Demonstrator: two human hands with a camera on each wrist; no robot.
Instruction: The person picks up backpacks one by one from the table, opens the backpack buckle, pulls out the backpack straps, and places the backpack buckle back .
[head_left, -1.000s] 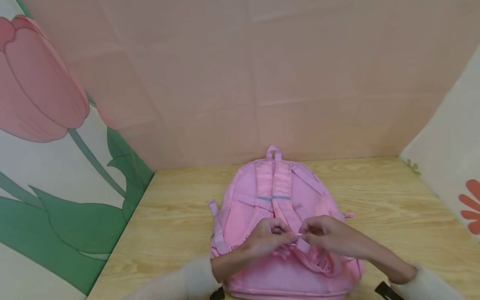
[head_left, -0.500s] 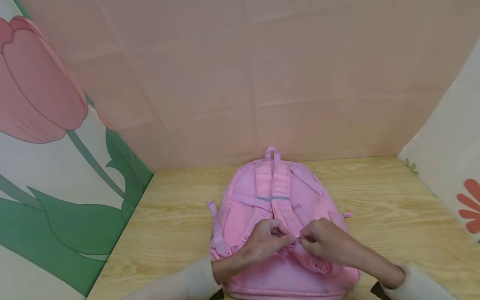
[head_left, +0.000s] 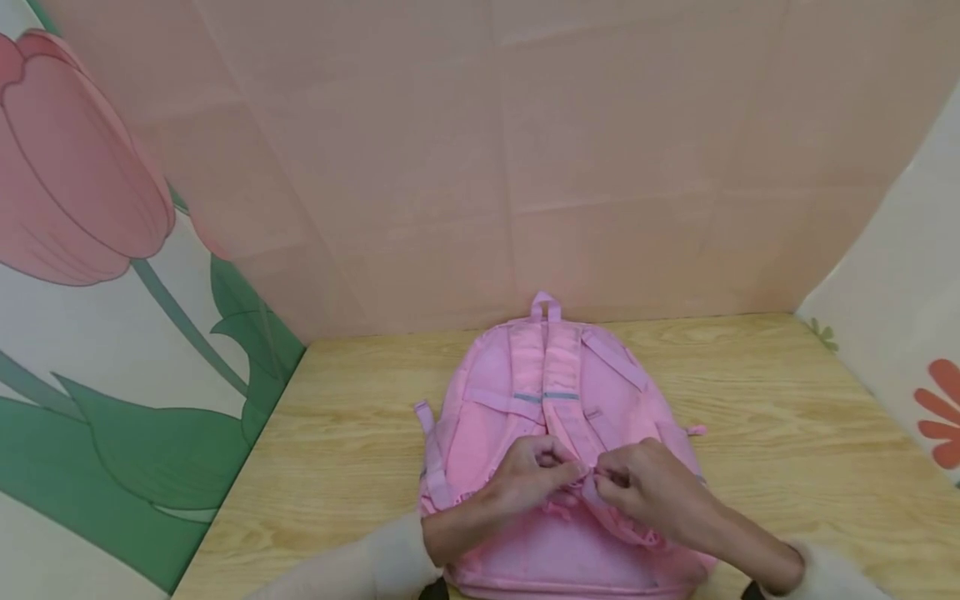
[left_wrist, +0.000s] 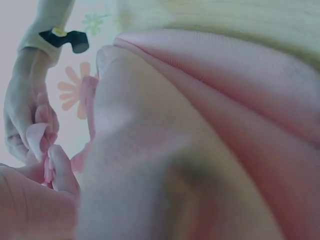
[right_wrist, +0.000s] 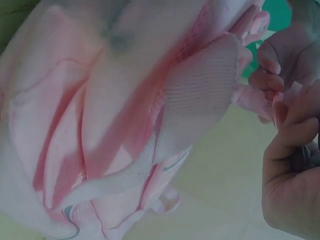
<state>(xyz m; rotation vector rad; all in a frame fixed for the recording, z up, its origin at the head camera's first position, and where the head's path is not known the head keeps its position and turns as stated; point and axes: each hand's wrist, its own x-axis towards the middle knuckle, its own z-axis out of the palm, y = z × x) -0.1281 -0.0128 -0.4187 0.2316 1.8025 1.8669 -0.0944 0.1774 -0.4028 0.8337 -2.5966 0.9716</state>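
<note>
A pink backpack [head_left: 570, 562] lies on the table with its shoulder straps [head_left: 564, 358] facing up. Over its lower part, my left hand [head_left: 528, 477] pinches a small pink piece of the strap between thumb and fingers; its exact form is hidden. Close against it, my right hand [head_left: 651, 485] pinches pink webbing strap [left_wrist: 37, 140], which folds between the fingers in the left wrist view. The fingertips of both hands nearly meet. In the right wrist view, a strap [right_wrist: 252, 101] runs from the bag to the hands.
The wood-grain table [head_left: 780, 417] extends to both sides of the bag. A plain pinkish backdrop [head_left: 480, 167] stands behind it. Flower-printed panels [head_left: 187, 350] flank the table. A side strap [head_left: 427, 421] sticks out at the bag's left.
My right hand has turned over and shifted slightly left, closer to the left hand. The pale strap end that hung between the hands is now mostly covered. The left hand has barely moved.
</note>
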